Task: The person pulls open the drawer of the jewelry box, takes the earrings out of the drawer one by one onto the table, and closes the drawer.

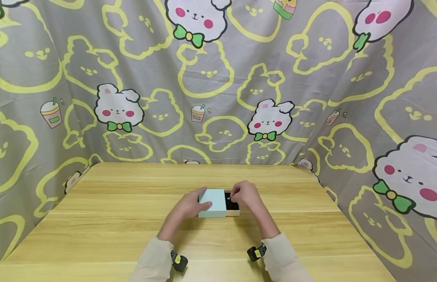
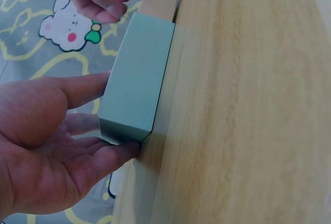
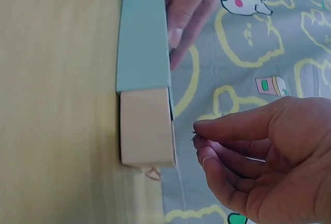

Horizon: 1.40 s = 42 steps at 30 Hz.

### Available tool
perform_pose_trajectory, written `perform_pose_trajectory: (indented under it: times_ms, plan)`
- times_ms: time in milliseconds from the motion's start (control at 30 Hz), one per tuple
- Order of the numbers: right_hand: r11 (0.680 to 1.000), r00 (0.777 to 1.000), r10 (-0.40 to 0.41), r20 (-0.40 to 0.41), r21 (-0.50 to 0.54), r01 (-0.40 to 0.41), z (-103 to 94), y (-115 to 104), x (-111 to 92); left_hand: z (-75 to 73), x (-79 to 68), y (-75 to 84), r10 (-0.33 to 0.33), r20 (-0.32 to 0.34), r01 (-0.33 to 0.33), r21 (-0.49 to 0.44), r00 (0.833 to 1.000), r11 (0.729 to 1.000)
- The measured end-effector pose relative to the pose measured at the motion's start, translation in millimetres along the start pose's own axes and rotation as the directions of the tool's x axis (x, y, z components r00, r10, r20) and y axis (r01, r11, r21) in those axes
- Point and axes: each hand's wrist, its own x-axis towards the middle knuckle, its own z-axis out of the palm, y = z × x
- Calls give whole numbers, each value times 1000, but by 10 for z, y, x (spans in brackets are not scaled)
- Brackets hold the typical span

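At the fingers, the right wrist view shows me the right hand (image 3: 289, 151) with its fingertips together, pinching a dark speck (image 3: 194, 133) too small for me to identify. The head view gives me a small silvery piece (image 1: 228, 198) beside those fingertips, over the black inside of the pale pink drawer (image 1: 233, 213); I cannot tell if the two are one. The left hand (image 1: 190, 203) holds the light blue sleeve (image 1: 212, 199), thumb on its top, other fingers about its left end. The drawer sticks out of the sleeve's right end, with a thin loop (image 3: 152, 174) at its outer face. Both rest on the wooden surface (image 1: 134, 235), between the hands; a patterned curtain (image 1: 211, 133) hangs behind.

I judge a slip the main danger: so fine a pinch could lose its hold and drop the speck somewhere hard to find. If it snags inside, a tug could drag the drawer further out, especially should the left hand slacken.
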Motion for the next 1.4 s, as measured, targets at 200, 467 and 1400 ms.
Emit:
perform_pose_trajectory:
  times_ms: [200,467,1400]
  plan:
    - [999,998,38,-55,-4,-38,-96,79,21,3,-5,2,13,-4,-13,2,1000,1000]
    - [996,994,85,-74,-12,-86,-88,191,62,3,-14,-4,9,-3,-9,-7,1000,1000]
    - [977,984,172,-42,-121,-176,15,519,100,10,4,-25,7,-6,-7,-9,1000,1000]
